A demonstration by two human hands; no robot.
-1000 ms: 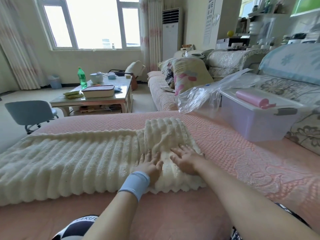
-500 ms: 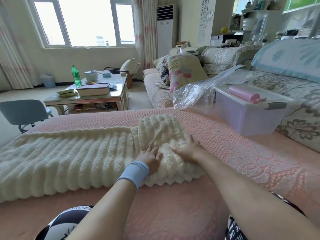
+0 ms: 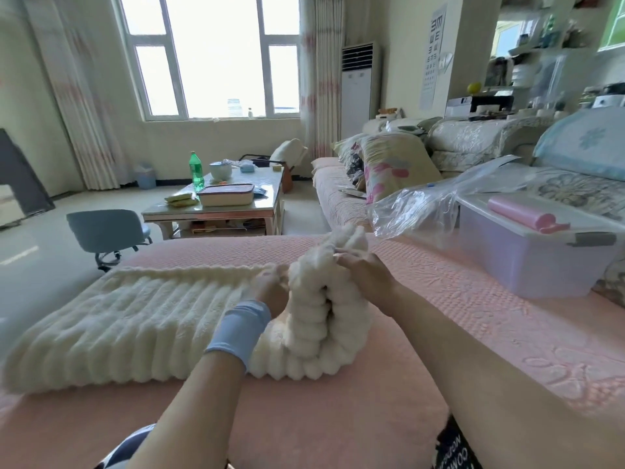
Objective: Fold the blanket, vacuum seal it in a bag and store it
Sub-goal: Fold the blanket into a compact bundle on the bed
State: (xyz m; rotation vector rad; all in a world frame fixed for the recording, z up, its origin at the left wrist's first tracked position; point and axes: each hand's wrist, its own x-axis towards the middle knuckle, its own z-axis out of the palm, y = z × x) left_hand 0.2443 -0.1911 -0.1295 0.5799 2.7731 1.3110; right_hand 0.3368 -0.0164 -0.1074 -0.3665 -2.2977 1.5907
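Pink quilted sofa cover (image 3: 439, 299) carries cream blanket (image 3: 135, 319), stretched toward its left edge. Left hand (image 3: 270, 292) and right hand (image 3: 363, 270) pinch its raised right end. Clear bag (image 3: 419, 204) drapes on storage box (image 3: 527, 252) near right edge; coffee table (image 3: 216, 211), window (image 3: 216, 55) behind.

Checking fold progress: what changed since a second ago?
Both hands, left hand and right hand, went from pressing flat on the cream blanket to gripping its folded right end and lifting it up. The plastic bag, storage box and pink roll stayed put.
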